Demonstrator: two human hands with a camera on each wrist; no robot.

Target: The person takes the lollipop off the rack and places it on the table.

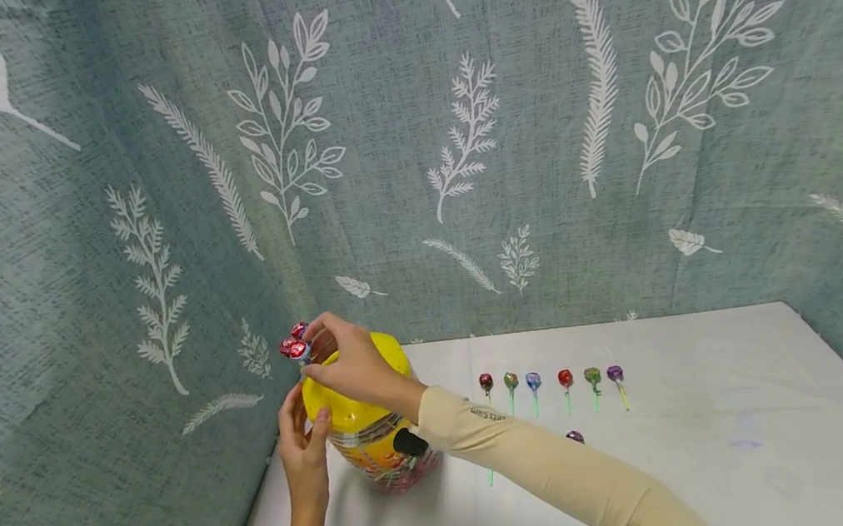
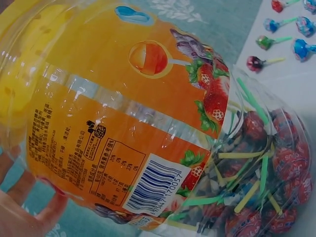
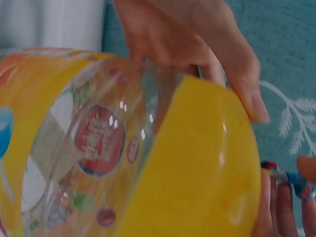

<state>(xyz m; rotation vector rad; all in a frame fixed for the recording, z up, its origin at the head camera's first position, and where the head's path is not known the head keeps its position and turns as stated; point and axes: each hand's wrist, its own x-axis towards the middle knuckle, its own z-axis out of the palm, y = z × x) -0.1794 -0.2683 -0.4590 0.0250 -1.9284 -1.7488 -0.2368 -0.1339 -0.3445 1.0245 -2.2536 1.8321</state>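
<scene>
A clear plastic candy jar (image 1: 386, 454) with a yellow lid (image 1: 395, 353) stands on the table's left side. Its fruit-printed label (image 2: 143, 79) faces the left wrist view, and wrapped lollipops (image 2: 291, 163) show through its wall. My left hand (image 1: 306, 453) holds the jar near the lid, with its thumb against the yellow edge. Over the lid reaches my right hand (image 1: 355, 365), pinching a few red-and-blue lollipops (image 1: 298, 351) by their sticks. Those sticks are mostly hidden by the fingers; part of this bunch (image 3: 296, 185) shows past the lid in the right wrist view.
Right of the jar, several lollipops lie in a row on the white table (image 1: 705, 405), among them a red one (image 1: 565, 377) and a purple one (image 1: 615, 373). Another purple lollipop (image 1: 575, 437) is partly behind my right sleeve. A leaf-patterned green curtain (image 1: 399, 173) hangs behind and at left.
</scene>
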